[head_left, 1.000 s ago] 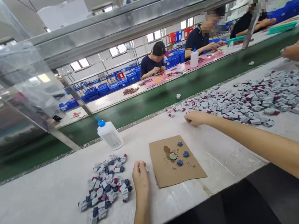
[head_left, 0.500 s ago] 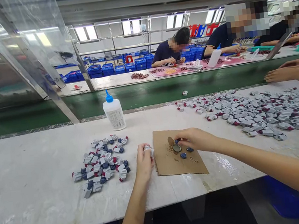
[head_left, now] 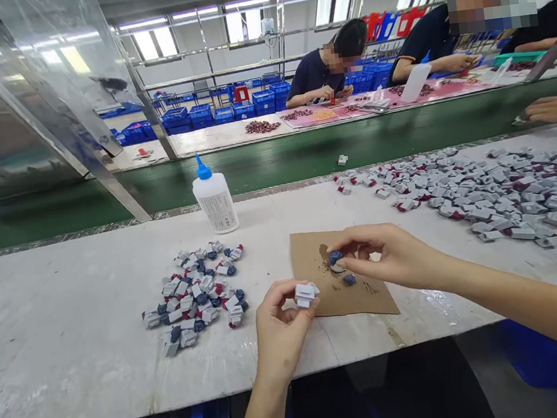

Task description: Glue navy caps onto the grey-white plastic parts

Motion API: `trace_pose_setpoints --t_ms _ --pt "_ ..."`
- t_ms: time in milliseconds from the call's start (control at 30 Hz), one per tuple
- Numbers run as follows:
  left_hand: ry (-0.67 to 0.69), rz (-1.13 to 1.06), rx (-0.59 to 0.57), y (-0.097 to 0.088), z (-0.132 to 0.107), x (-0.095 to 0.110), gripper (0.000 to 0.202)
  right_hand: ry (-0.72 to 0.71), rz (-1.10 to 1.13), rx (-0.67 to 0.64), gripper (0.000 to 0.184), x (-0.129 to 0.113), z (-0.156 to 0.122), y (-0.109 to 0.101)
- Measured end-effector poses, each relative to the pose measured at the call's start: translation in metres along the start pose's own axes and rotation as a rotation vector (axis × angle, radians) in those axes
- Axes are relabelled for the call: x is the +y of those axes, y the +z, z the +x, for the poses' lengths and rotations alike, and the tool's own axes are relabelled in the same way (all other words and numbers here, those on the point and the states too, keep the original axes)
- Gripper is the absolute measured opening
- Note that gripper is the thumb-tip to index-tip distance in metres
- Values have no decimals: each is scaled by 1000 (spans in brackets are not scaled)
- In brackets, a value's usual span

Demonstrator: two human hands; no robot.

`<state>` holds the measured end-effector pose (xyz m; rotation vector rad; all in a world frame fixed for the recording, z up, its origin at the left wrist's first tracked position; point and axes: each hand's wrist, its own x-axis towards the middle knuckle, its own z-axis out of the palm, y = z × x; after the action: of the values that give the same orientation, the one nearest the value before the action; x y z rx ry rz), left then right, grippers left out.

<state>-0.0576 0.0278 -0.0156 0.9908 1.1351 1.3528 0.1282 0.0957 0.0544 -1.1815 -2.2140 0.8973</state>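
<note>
My left hand (head_left: 279, 329) pinches a small grey plastic part (head_left: 305, 294) just above the near edge of the white bench (head_left: 72, 340). My right hand (head_left: 389, 257) is over a brown cardboard square (head_left: 369, 296) and pinches a small dark blue piece (head_left: 335, 257) between thumb and fingers. Another blue piece (head_left: 349, 280) lies on the cardboard. A small heap of grey, blue and red assembled parts (head_left: 195, 299) lies left of my left hand.
A white glue bottle with a blue cap (head_left: 213, 196) stands behind the heap. A large spread of grey parts (head_left: 487, 188) covers the right of the bench. A green conveyor belt (head_left: 277, 159) runs behind. Another person's hand (head_left: 553, 109) rests far right. Several people work across the belt.
My right hand came back from the grey pile to the cardboard and picked up a blue piece. My left hand lifted its grey part and turned it toward the right hand.
</note>
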Motion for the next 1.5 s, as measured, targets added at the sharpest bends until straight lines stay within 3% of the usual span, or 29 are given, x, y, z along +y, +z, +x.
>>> trace_pose_setpoints --t_ms 100,233,567,1000,1133,1267,1333,1433,1500 --pt "-52 -72 0 6 -9 10 17 -61 48 14 15 -24 -8 3" --pt "-98 -152 25 12 -18 19 18 -45 100 22 14 -37 -16 10" --pt "-62 -118 -55 8 -20 14 17 -44 67 -23 10 -38 -22 13" --pt "-3 158 -91 0 -31 13 15 -89 31 -199 14 -38 -25 12" --pt "5 184 -126 3 -35 2 13 24 176 -248 19 -22 -30 21" --pt "-71 180 -144 5 -43 -9 10 226 352 -289 14 -11 -45 38" --pt "-121 188 -189 3 -46 -13 12 247 385 -329 18 -9 -47 45" --pt "-135 252 -144 -7 -40 -18 24 59 268 -409 25 2 -21 43" --pt "-22 387 2 -17 -27 -21 33 -64 43 -316 28 20 21 29"
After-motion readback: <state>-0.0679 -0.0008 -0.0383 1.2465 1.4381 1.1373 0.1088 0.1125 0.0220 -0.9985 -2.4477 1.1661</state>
